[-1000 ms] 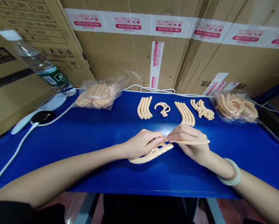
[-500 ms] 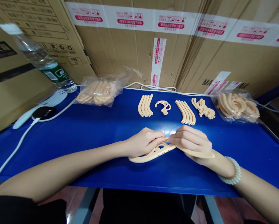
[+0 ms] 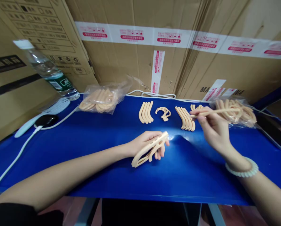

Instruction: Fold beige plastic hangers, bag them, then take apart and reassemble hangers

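My left hand is closed around a beige curved slotted frame, which tilts upward to the right with a curved arm folded beneath it. To the right and farther back, my right hand pinches a long curved beige strip. That strip is apart from the slotted frame. Below its left end lies a row of curved beige strips. My right hand partly hides some small beige pieces behind it. Farther left are thin curved pieces and another row of strips.
Clear bags of beige parts sit at left and right. A water bottle, a hairbrush and a black puck with white cable are on the left. Cardboard boxes line the back; a dark phone-like device lies far right.
My hands have parted. The right hand has moved right and away from me with the strip, while the left has turned the slotted frame more upright. The view has shifted slightly.
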The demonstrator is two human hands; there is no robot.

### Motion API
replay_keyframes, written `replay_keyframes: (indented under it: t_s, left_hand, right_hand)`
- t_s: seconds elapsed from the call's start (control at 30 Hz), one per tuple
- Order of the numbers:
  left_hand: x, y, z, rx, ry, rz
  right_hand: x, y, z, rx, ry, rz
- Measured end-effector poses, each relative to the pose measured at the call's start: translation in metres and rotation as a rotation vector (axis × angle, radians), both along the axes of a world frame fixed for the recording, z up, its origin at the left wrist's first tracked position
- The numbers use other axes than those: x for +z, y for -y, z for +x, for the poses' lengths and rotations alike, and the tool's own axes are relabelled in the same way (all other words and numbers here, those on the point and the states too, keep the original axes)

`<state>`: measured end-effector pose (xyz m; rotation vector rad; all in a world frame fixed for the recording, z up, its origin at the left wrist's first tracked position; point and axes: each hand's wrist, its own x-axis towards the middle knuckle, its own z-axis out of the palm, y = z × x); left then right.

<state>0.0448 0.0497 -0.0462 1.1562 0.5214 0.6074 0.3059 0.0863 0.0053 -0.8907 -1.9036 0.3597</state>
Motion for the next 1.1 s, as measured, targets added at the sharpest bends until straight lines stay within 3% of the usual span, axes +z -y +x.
replay_keyframes:
  t_s: [0.13,0.33,0.6,0.87,0.97,1.1]
  left_hand:
    - [-0.012,-0.011,0.001,0.031,0.234,-0.125]
    - [-0.016,-0.011,0.003,0.125,0.284,-0.293]
    - [-0.010,-0.006,0.002,0.200,0.229,-0.292]
    - [-0.008,-0.007,0.002,0.221,0.226,-0.325]
    - [-0.006,-0.008,0.002,0.250,0.236,-0.311]
    - [-0.005,-0.009,0.001,0.246,0.220,-0.270]
  right_hand:
    - [0.014,-0.027,0.044,-0.195,0.072,-0.141]
    - [0.016,-0.049,0.096,-0.496,0.532,-0.302]
    - [-0.011,-0.062,0.095,-0.564,0.650,-0.365]
    - [-0.009,-0.054,0.090,-0.605,0.693,-0.292]
    - [-0.004,-0.040,0.069,-0.490,0.597,-0.070]
    - [0.003,0.001,0.017,0.013,0.524,0.314]
